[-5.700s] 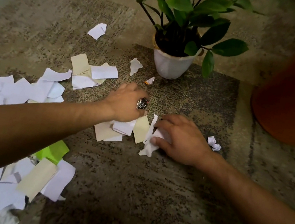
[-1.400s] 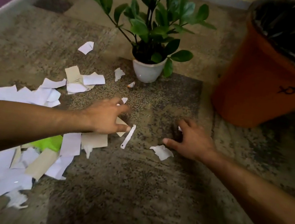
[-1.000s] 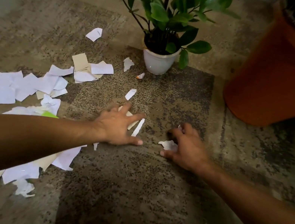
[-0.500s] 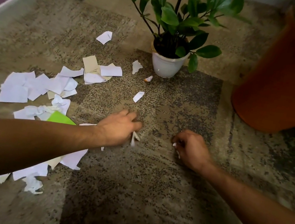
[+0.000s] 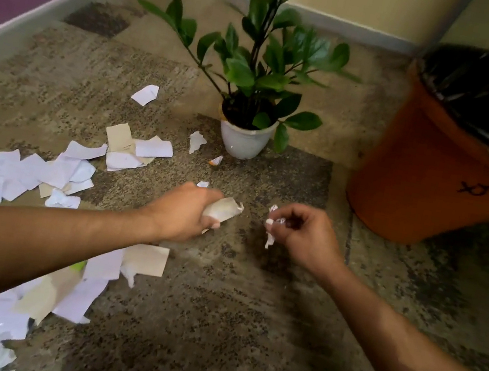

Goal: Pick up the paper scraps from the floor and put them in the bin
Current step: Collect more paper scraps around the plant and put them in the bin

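While my left hand (image 5: 182,217) grips curled beige scrap (image 5: 224,209), right hand (image 5: 299,236) pinches small white scraps (image 5: 272,226). More paper scraps (image 5: 22,175) litter carpet (image 5: 211,326) at left; orange bin (image 5: 434,173) stands far right, beyond potted plant (image 5: 253,89).

No legible text, brand, or number is present. One sign only: a black hand-drawn mark, resembling a crossed loop, on the outer wall of the orange bin (image 5: 428,172), at 3 o'clock from the potted plant (image 5: 253,89).

Two bare forearms, no sleeves.
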{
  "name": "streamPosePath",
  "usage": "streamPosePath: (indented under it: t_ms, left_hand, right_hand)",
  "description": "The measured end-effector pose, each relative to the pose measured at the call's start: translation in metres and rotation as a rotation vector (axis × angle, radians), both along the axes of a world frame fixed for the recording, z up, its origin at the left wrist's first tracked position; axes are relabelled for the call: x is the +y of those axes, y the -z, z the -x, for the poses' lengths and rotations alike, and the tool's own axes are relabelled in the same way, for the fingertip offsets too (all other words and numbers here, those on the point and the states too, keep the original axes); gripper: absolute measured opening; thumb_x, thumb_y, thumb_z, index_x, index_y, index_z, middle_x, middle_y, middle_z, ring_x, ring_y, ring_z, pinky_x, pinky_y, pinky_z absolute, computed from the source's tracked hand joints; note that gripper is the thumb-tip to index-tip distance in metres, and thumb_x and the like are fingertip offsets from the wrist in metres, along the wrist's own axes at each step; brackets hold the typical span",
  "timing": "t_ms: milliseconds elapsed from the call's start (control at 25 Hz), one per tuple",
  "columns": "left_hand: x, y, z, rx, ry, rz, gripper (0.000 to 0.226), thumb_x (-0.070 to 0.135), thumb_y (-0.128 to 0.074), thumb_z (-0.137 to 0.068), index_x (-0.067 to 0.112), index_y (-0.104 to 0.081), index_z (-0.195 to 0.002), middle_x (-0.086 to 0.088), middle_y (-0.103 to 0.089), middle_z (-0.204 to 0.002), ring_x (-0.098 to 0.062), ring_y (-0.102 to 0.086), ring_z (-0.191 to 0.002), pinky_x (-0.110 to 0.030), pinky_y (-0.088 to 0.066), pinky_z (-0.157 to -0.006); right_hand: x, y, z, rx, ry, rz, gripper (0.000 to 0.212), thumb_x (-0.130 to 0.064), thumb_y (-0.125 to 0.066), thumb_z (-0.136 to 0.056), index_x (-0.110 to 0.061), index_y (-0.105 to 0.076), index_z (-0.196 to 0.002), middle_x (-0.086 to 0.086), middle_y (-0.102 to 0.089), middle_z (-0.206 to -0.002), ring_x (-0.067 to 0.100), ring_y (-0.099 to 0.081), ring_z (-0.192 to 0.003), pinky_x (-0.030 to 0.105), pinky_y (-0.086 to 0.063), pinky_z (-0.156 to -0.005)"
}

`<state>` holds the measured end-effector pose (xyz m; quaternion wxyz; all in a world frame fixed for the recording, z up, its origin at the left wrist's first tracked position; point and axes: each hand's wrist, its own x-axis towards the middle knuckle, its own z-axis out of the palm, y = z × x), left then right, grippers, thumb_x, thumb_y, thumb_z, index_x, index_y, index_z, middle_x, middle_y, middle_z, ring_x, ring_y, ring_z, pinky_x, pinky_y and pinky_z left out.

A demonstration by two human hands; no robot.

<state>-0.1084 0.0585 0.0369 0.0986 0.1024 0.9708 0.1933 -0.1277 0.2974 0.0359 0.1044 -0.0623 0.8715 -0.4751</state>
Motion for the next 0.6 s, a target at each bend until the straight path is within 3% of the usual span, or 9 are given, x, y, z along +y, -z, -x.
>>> streamPosePath:
  t_ms: [80, 160, 360, 600]
  left_hand:
    - [0.016, -0.028, 0.014, 0.007, -0.04, -0.158, 0.023, 0.036, -0.074, -0.083, 0.029, -0.056, -0.097, -0.001, -0.067, -0.092, -0.021, -0.063, -0.082, -0.031, -0.044, -0.062]
    - [0.033, -0.059, 0.025, -0.014, -0.056, -0.376, 0.028, 0.029, -0.075, -0.084, 0.027, -0.058, -0.106, 0.003, -0.069, -0.092, -0.014, -0.07, -0.064, -0.03, -0.053, -0.051]
    - [0.087, -0.137, 0.057, 0.105, 0.04, -0.583, 0.023, 0.031, -0.068, -0.089, 0.028, -0.059, -0.109, 0.012, -0.069, -0.074, -0.007, -0.062, -0.045, -0.018, -0.044, -0.043]
    - [0.185, -0.201, 0.111, 0.177, 0.101, -0.685, 0.028, 0.033, -0.069, -0.088, 0.021, -0.065, -0.113, 0.008, -0.07, -0.091, -0.004, -0.063, -0.072, -0.023, -0.044, -0.055]
  right_hand:
    - [0.004, -0.029, 0.012, 0.07, 0.077, 0.128, 0.011, -0.013, -0.081, -0.079, -0.022, -0.074, -0.078, -0.012, -0.061, -0.057, 0.002, -0.05, -0.052, 0.017, -0.041, -0.052]
    - [0.012, -0.06, 0.02, 0.131, 0.133, 0.218, 0.009, -0.011, -0.081, -0.077, -0.016, -0.076, -0.081, -0.006, -0.066, -0.066, 0.004, -0.053, -0.058, 0.021, -0.045, -0.056]
    - [0.05, -0.136, 0.028, 0.32, 0.231, 0.358, 0.014, -0.007, -0.079, -0.079, -0.006, -0.074, -0.091, 0.002, -0.075, -0.09, 0.006, -0.066, -0.073, 0.02, -0.055, -0.069]
    - [0.114, -0.196, 0.06, 0.469, 0.488, 0.331, 0.009, -0.011, -0.079, -0.079, -0.015, -0.075, -0.086, 0.004, -0.074, -0.077, 0.01, -0.068, -0.066, 0.021, -0.056, -0.06]
